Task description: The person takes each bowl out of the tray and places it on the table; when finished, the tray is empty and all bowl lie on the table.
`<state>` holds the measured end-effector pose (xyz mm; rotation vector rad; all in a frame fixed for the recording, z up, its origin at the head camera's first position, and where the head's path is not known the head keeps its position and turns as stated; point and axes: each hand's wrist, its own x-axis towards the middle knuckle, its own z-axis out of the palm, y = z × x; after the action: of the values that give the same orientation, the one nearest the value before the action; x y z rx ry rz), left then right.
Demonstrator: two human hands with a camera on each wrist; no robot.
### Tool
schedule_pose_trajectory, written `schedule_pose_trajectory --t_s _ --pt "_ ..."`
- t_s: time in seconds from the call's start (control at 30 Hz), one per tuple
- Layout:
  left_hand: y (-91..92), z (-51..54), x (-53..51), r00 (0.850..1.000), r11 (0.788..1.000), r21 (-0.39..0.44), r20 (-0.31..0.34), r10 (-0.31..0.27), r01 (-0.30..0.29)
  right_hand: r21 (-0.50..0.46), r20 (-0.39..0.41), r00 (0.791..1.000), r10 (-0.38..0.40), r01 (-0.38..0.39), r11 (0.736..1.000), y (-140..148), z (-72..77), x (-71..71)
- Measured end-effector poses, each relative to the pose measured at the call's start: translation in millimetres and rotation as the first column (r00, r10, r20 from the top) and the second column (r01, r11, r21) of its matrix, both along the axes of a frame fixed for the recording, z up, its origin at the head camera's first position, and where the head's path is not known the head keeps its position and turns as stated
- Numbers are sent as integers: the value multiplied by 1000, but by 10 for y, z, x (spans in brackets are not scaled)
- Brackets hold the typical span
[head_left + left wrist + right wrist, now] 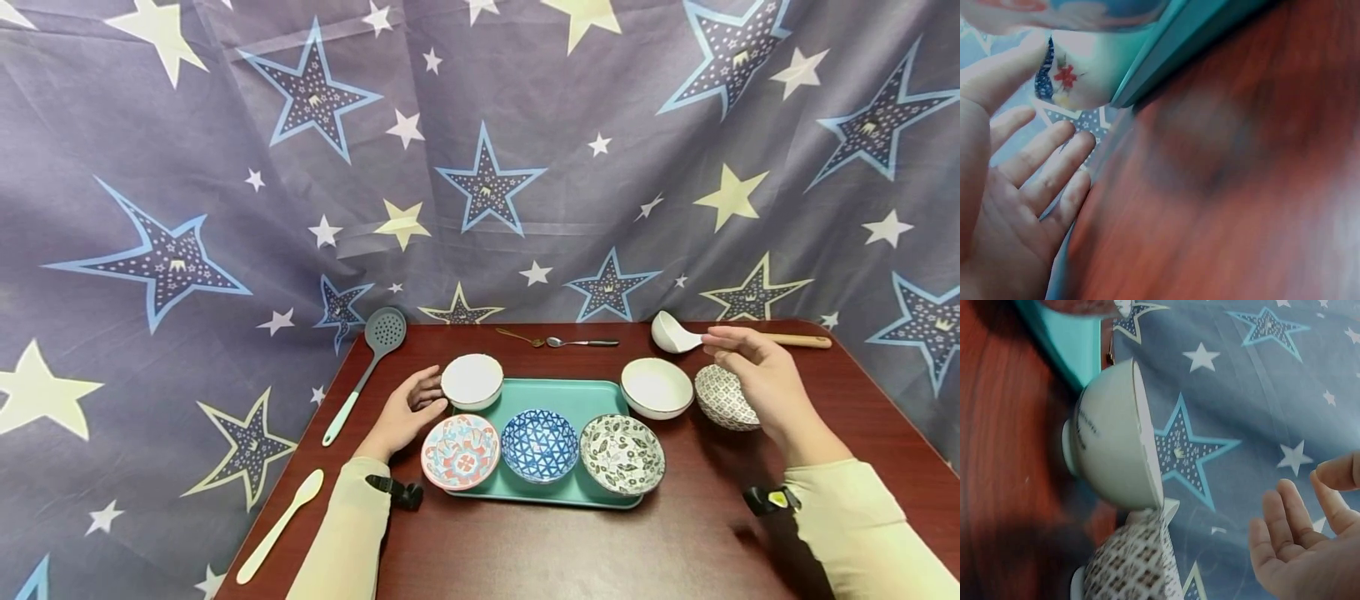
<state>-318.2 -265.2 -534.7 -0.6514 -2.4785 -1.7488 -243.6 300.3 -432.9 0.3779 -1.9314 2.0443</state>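
A teal tray carries a pink-and-blue patterned bowl, a blue triangle-patterned bowl and a leaf-patterned bowl along its near side. At its far left corner sits a white bowl, which shows a red flower outside in the left wrist view. Beside that bowl my left hand has loosely bent fingers and grips nothing; contact is unclear. My right hand hovers above a brown-patterned bowl, holding nothing. Another white bowl stands between that bowl and the tray.
Behind my right hand lies a white ladle with a wooden handle. Two small spoons, one gold and one dark-handled, lie at the back. A grey slotted spoon and a cream spoon lie on the left.
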Motion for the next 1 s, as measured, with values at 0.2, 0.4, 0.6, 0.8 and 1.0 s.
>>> schedule_pose_trajectory --t_s 0.2,0.4,0.6,0.8,1.0 --pt "-82 38 65 999 1000 -16 28 -26 27 59 1 1000 19 -19 998 -184 88 -70" --pt "-132 119 183 999 999 -39 24 -23 24 81 11 998 64 -64 995 -405 177 -146" --pt "-152 180 291 999 998 -50 -25 -34 32 137 86 993 86 -97 986 -629 248 -214" --pt "-181 205 421 994 996 -77 -93 -51 44 211 111 987 113 -134 968 -829 264 -302" --pt "-191 207 550 989 994 -66 -114 -93 86 188 143 976 166 -192 963 -1013 262 -396"
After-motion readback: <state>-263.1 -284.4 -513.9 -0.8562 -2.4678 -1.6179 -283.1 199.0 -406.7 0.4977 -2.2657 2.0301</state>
